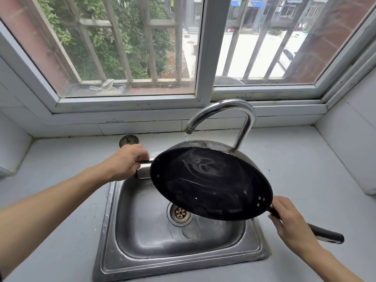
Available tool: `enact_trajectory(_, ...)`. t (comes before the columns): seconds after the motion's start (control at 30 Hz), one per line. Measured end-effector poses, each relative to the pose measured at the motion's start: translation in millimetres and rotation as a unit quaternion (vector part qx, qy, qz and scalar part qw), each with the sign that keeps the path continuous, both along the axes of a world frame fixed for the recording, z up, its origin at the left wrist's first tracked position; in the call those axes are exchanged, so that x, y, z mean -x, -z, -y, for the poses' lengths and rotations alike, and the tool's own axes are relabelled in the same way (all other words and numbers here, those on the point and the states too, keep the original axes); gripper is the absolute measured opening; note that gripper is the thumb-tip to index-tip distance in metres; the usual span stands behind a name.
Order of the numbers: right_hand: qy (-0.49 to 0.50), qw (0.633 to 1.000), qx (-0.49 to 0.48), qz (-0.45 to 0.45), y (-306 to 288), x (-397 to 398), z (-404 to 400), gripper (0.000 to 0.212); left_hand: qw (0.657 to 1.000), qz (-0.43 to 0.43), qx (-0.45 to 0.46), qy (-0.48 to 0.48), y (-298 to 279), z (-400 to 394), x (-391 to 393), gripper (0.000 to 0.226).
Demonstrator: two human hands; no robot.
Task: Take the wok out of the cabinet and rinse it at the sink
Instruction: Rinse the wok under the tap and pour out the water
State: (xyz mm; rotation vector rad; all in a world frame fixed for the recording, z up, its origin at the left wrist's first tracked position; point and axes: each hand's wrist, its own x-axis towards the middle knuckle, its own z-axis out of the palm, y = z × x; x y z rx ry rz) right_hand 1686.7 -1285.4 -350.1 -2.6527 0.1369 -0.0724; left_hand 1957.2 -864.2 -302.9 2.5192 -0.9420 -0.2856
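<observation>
One wok, one sink, one faucet, two hands. The wok is black and tilted steeply over the basin, its inside turned toward the person and its far rim raised up under the faucet spout, where a thin stream of water meets it. Swirls of water show on the dark inner surface. The right hand is wrapped around the wok's long black handle close to the pan, and the handle's free end sticks out past the sink's right edge, over the table. The left hand is curled over a metal piece at the back left of the sink, beside the wok's rim; I cannot tell what that piece is. One round drain sits bare under the wok's low edge. The grey table lies wide and bare on both sides of the sink. A barred window stands behind.
</observation>
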Motion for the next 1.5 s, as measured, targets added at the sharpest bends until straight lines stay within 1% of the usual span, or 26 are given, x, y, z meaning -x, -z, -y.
enact_trajectory(0.1,-0.016,1.0,0.004,-0.008,-2,-1,-5,0.063,1.0,-0.002,0.011,-0.009,4,-16,14,0.027)
enact_trajectory(0.2,-0.038,0.999,0.017,-0.017,-4,-5,-12,0.059,0.999,-0.011,0.004,-0.035,7,-34,20,0.028)
enact_trajectory(0.37,-0.082,0.995,0.053,-0.026,-7,-23,-26,0.059,0.994,-0.036,-0.066,-0.074,-2,-57,16,0.02)
enact_trajectory(0.43,-0.1,0.993,0.064,-0.026,-13,-31,-31,0.062,0.991,-0.044,-0.084,-0.099,-9,-61,13,0.022)
enact_trajectory(0.5,-0.11,0.992,0.058,-0.026,-20,-38,-38,0.068,0.988,-0.042,-0.092,-0.119,-17,-64,12,0.028)
enact_trajectory(0.6,-0.096,0.994,0.033,-0.03,-28,-46,-43,0.083,0.987,-0.043,-0.073,-0.138,-24,-71,14,0.035)
enact_trajectory(0.67,-0.086,0.995,0.038,-0.02,-29,-49,-45,0.088,0.985,-0.058,-0.059,-0.152,-25,-75,18,0.038)
enact_trajectory(0.8,-0.106,0.992,0.064,-0.005,-29,-53,-49,0.089,0.979,-0.06,-0.013,-0.194,-16,-81,30,0.04)
enact_trajectory(0.93,-0.119,0.99,0.071,-0.024,-21,-54,-50,0.093,0.974,-0.038,0.033,-0.22,-4,-87,42,0.038)
enact_trajectory(1.1,-0.126,0.987,0.088,-0.042,-5,-59,-50,0.091,0.974,-0.018,0.026,-0.225,6,-86,50,0.034)
enact_trajectory(1.3,-0.138,0.983,0.101,-0.06,0,-74,-51,0.087,0.97,-0.024,0.009,-0.242,23,-87,44,0.033)
enact_trajectory(1.5,-0.135,0.981,0.093,-0.1,8,-83,-49,0.085,0.961,-0.036,0.005,-0.275,40,-83,40,0.023)
